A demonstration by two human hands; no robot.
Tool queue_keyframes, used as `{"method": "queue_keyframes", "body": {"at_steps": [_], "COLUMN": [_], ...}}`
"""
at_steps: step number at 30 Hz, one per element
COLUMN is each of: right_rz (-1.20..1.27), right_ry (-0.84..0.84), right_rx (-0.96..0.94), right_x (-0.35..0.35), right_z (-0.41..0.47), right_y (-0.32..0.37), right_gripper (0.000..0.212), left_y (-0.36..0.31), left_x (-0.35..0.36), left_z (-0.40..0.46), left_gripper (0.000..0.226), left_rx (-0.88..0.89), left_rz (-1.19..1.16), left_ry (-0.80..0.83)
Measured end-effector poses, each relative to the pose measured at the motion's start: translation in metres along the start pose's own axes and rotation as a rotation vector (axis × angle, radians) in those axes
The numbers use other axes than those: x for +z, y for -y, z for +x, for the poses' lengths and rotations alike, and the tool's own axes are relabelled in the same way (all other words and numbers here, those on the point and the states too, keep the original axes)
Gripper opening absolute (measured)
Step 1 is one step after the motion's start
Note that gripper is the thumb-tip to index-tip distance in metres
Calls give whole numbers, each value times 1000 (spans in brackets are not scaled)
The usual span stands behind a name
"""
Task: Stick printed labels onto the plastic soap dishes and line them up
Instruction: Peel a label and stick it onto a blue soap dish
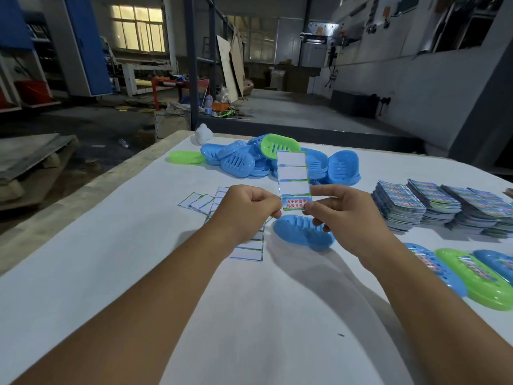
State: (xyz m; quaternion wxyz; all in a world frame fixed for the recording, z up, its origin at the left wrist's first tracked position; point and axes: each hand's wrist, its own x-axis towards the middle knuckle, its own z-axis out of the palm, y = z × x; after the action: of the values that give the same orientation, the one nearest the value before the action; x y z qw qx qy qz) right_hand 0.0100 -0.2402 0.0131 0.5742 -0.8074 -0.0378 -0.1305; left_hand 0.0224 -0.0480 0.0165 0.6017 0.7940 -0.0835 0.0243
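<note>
I hold a label strip (293,173) upright above the table; its upper panels are blank and one printed label (294,204) remains at the bottom. My left hand (247,209) pinches the strip's lower left edge. My right hand (341,212) pinches the lower right corner by the printed label. Just below the strip lies a single blue soap dish (297,232). A heap of blue and green unlabelled dishes (249,159) sits further back. At the right edge, labelled dishes (483,279) lie side by side.
Stacks of printed label sheets (433,209) fill the right side of the white table (138,273). Used blank backing strips (247,251) lie under my left hand. A small white object (203,133) stands at the far edge. Beyond is a workshop floor.
</note>
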Motion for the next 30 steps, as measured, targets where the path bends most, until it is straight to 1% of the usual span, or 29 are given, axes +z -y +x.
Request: {"method": "queue_keyframes", "body": {"at_steps": [2, 4, 5, 7, 9, 13, 18, 21, 24, 28, 30], "right_rz": [-8, -8, -44, -225, -327, -252, -281, -282, -245, -320, -364], "right_ry": [-6, -48, -85, -130, -95, 40, 57, 35, 37, -34, -27], "right_rx": [22, 38, 25, -44, -107, -141, -137, -87, -39, -4, 15], "right_x": [-1, 0, 0, 0, 1, 4, 5, 5, 4, 1, -1], "right_z": [0, 0, 0, -1, -4, -9, -11, -10, -8, -3, -1], "right_y": [-1, -1, -2, -4, -4, 3, 7, 5, 2, -2, -5], "right_gripper": [21, 24, 23, 20, 21, 20, 25, 20, 21, 23, 31], "left_y": [0, 1, 3, 5, 7, 10, 12, 11, 12, 15, 16], "left_x": [0, 0, 1, 2, 4, 7, 9, 12, 13, 12, 12], "left_z": [0, 0, 0, 0, -1, -2, -3, -3, -2, 3, 5], "left_gripper": [14, 12, 11, 12, 14, 11, 10, 9, 13, 14, 13], "left_rx": [10, 14, 19, 27, 32, 71, 91, 84, 59, 41, 47], "left_rz": [1, -2, 0, 4, -5, -13, 0, -13, 24, 139, 232], "left_ry": [16, 34, 44, 63, 84, 117, 135, 108, 43, -83, -114]}}
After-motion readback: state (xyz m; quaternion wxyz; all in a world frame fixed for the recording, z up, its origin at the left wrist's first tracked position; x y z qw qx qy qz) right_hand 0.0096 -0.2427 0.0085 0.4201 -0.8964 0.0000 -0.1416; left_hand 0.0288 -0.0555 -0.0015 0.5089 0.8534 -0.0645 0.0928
